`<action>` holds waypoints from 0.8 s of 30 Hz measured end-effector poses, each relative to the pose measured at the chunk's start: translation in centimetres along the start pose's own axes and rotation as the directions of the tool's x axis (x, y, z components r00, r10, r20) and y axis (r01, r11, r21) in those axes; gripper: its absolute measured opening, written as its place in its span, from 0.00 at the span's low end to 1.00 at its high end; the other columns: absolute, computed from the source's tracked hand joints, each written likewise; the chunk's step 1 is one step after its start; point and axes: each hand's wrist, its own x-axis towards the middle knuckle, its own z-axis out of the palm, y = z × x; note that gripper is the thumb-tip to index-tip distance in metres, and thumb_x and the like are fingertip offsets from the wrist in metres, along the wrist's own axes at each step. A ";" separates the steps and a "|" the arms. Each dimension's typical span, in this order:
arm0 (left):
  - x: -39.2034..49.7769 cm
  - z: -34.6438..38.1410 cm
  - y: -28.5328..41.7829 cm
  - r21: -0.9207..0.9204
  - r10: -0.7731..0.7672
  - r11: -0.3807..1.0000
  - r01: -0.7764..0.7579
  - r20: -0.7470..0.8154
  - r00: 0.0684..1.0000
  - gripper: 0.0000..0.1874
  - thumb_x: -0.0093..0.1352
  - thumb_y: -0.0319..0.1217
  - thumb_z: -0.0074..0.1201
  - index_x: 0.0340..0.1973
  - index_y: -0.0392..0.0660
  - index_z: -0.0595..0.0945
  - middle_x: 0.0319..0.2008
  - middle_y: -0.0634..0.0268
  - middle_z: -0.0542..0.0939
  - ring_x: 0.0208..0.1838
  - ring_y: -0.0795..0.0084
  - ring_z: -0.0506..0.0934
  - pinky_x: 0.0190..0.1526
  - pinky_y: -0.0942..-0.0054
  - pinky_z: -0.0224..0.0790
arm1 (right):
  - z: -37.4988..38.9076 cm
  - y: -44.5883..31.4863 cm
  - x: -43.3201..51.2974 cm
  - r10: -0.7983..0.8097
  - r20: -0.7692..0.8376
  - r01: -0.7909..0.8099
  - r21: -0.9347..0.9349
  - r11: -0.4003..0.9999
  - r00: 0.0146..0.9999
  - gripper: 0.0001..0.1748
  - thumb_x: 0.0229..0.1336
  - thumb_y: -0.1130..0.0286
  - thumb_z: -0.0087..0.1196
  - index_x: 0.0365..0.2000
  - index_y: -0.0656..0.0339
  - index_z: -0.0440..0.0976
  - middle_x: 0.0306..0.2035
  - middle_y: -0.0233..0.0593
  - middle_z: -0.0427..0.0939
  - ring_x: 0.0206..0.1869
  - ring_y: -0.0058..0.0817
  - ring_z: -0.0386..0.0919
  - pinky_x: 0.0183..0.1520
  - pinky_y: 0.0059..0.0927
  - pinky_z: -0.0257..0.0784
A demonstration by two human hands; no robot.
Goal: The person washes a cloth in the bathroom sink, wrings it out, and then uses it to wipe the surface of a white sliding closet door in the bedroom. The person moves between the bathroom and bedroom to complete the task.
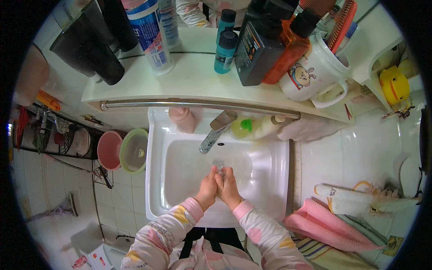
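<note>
Over the bowl of a white washbasin point(182, 175), my left hand point(207, 189) and my right hand point(229, 187) touch each other, fingers together near the drain. The metal faucet point(216, 130) points down toward them, its spout just above and left of my fingertips. Something clear, like water, shows at the fingertips. Whether anything lies between the palms is hidden. Both pink-cuffed sleeves reach in from the basin's front edge.
Behind the faucet, a shelf point(195, 84) with a metal rail point(202, 104) holds bottles and a white mug point(314, 71). A pink bottle point(182, 119) stands on the basin's back rim. Pink point(109, 150) and green basins point(134, 151) are at left, towels point(334, 226) at right.
</note>
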 end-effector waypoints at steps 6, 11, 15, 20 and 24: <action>-0.4 -0.2 -0.1 0.453 0.150 0.886 -0.100 -0.075 0.986 0.27 0.80 0.50 0.38 0.45 0.38 0.81 0.36 0.62 0.81 0.39 0.73 0.77 0.42 0.71 0.71 | 0.9 0.6 0.5 0.137 -0.014 -0.137 -0.031 0.990 0.990 0.22 0.70 0.54 0.48 0.41 0.67 0.70 0.34 0.54 0.77 0.38 0.52 0.76 0.43 0.45 0.73; 3.5 -4.4 -3.2 0.615 0.376 0.684 -0.394 0.166 0.912 0.23 0.80 0.44 0.40 0.46 0.37 0.81 0.30 0.61 0.81 0.32 0.71 0.75 0.36 0.68 0.70 | -0.5 5.4 3.4 0.548 0.508 -0.748 0.470 0.470 0.664 0.23 0.72 0.49 0.45 0.38 0.62 0.72 0.32 0.40 0.78 0.32 0.32 0.77 0.34 0.34 0.72; 7.2 -10.2 -4.5 0.736 0.581 0.566 -0.371 -0.037 0.813 0.21 0.75 0.42 0.50 0.56 0.40 0.76 0.49 0.50 0.79 0.49 0.58 0.77 0.50 0.60 0.71 | -2.3 9.2 4.8 0.397 -0.070 -0.400 -0.042 0.915 0.915 0.17 0.71 0.56 0.47 0.41 0.61 0.73 0.34 0.38 0.78 0.31 0.27 0.77 0.34 0.31 0.75; 9.1 -14.4 -6.7 0.947 0.370 0.243 -0.210 0.110 0.922 0.31 0.70 0.44 0.56 0.65 0.44 0.71 0.67 0.45 0.67 0.71 0.47 0.63 0.68 0.52 0.60 | 0.1 11.1 1.0 0.043 0.611 0.392 -0.559 0.731 0.790 0.17 0.70 0.66 0.41 0.50 0.66 0.72 0.49 0.58 0.76 0.53 0.54 0.75 0.57 0.49 0.71; 8.8 -12.8 -4.6 0.633 -0.121 0.754 0.178 -0.133 0.984 0.35 0.73 0.44 0.52 0.72 0.48 0.61 0.73 0.59 0.61 0.73 0.53 0.60 0.69 0.56 0.58 | -0.3 9.4 2.0 0.280 -0.044 -0.244 -0.626 0.740 0.959 0.14 0.66 0.73 0.44 0.48 0.63 0.74 0.50 0.57 0.77 0.52 0.53 0.77 0.56 0.49 0.72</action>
